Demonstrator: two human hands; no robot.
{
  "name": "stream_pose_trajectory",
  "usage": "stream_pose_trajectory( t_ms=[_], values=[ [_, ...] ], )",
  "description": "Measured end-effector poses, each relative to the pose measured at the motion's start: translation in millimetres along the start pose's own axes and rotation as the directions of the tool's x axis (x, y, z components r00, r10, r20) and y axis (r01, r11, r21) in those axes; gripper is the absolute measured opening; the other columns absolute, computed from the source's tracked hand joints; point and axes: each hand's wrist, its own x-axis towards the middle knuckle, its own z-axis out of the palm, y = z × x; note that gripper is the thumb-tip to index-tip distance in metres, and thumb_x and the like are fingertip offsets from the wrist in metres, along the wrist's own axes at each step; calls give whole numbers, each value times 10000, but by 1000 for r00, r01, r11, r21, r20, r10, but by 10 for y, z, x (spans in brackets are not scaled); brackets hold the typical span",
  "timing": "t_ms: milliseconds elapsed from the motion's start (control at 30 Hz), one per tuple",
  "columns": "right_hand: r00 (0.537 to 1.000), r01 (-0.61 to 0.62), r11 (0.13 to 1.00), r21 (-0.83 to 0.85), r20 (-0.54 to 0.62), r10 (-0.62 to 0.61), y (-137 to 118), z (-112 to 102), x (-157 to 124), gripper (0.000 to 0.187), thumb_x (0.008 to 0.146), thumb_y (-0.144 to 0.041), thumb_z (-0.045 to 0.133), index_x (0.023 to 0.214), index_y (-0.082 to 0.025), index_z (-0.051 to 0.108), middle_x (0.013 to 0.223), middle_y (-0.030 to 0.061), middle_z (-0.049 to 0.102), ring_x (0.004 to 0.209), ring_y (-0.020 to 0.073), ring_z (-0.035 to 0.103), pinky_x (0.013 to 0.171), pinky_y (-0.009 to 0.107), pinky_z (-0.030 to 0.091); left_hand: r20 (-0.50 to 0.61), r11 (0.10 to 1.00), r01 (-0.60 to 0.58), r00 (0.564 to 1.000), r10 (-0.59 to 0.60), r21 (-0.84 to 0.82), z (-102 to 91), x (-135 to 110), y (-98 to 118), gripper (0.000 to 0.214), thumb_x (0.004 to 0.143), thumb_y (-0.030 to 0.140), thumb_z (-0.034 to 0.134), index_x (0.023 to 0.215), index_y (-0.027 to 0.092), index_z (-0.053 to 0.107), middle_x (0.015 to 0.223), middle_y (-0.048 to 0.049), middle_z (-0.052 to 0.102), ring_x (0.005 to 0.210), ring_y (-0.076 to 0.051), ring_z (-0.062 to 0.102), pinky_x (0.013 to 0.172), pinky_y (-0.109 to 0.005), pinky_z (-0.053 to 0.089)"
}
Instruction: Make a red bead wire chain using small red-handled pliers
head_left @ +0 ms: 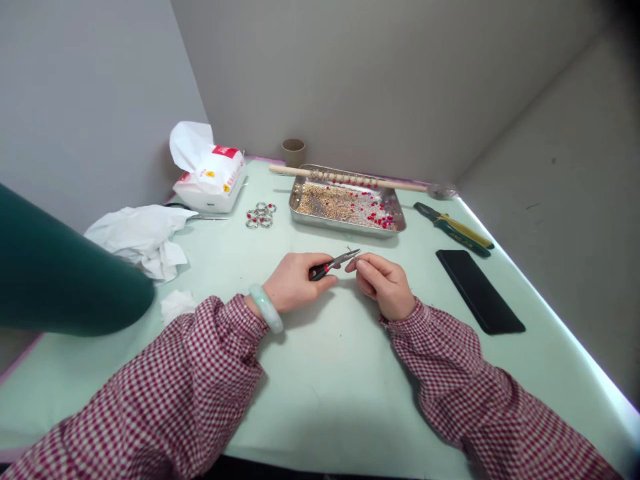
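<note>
Above the pale green tabletop (325, 373), small black pliers (326, 268), left hand (295, 283) curled round their handles, right hand (386, 285) pinched on 1 object (355, 258) too tiny to make out beside the tips, metal bead tray (345, 225) beyond, lettering blurred on the tissue pack (206, 194) and green-handled tool (461, 234)

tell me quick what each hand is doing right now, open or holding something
Left hand: closed around pliers.
Right hand: fingertips pinched on a thin piece, too small to identify.
</note>
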Motion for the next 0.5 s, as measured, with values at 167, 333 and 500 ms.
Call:
stream_pose_trajectory(
  t_ms=[167, 333, 500],
  values=[
    [1000, 9, 1000, -20, 0, -9, -14, -6, 1, 253, 891, -374, 518, 829, -162, 641, 471, -66, 363, 400, 74, 285, 398, 223, 213, 18, 1000, 1, 1000, -1, -13, -10, -3, 2, 188, 812, 297, 551, 879, 165, 667, 644, 32, 527, 600, -107, 424, 584, -229, 342],
    [1000, 8, 999, -41, -8, -8, -17, -9, -1, 252, 892, -364, 513, 822, -159, 642, 472, -66, 359, 404, 71, 285, 398, 221, 210, 8, 1000, 0, 1000, 0, -6, -2, -1, -3, 178, 809, 313, 566, 833, 155, 645, 645, 32, 523, 594, -106, 419, 575, -232, 330],
    [1000, 5, 998, -55, -16, -6, -24, -5, -4, 263, 885, -377, 519, 819, -156, 645, 469, -64, 363, 405, 74, 293, 399, 224, 212, -3, 1000, -2, 1000, 2, 2, 5, -3, -8, 171, 806, 293, 562, 857, 161, 659, 676, 19, 568, 603, -110, 439, 583, -230, 341]
  ],
)
